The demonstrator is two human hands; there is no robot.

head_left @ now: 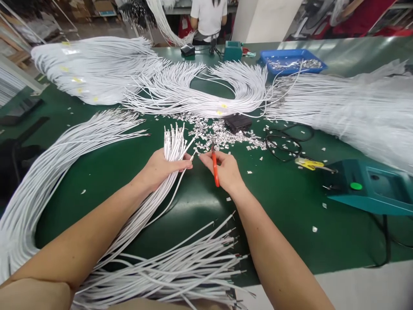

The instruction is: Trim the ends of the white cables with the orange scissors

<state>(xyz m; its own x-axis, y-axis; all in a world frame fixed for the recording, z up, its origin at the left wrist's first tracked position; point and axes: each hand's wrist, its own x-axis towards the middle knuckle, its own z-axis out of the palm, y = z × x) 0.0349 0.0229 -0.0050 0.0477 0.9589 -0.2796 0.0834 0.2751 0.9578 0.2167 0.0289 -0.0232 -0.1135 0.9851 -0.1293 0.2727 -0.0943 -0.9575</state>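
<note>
My left hand [161, 168] is wrapped round a bundle of white cables [174, 146], their cut ends pointing up and away from me. One cable stands apart at the thumb, its end slanting toward my right hand. In my right hand [226, 170] is a small orange-handled tool [215, 165], apparently snips, with its dark tip pointing away from me; the jaws are too small to read. My right thumb and fingertips are close to the single cable's end. Nearer to me, loose cables [193, 262] lie spread out with thin wires showing at their ends.
Beyond my hands, small silvery-white scraps [206, 131] surround a black box [238, 122]. Cable bundles [226, 97] lie across the back, left and right. A blue tray [292, 56] holds small pieces. At right stands a teal device [364, 185] with a yellow clip [309, 164]. Someone in white [208, 19] is beyond the table.
</note>
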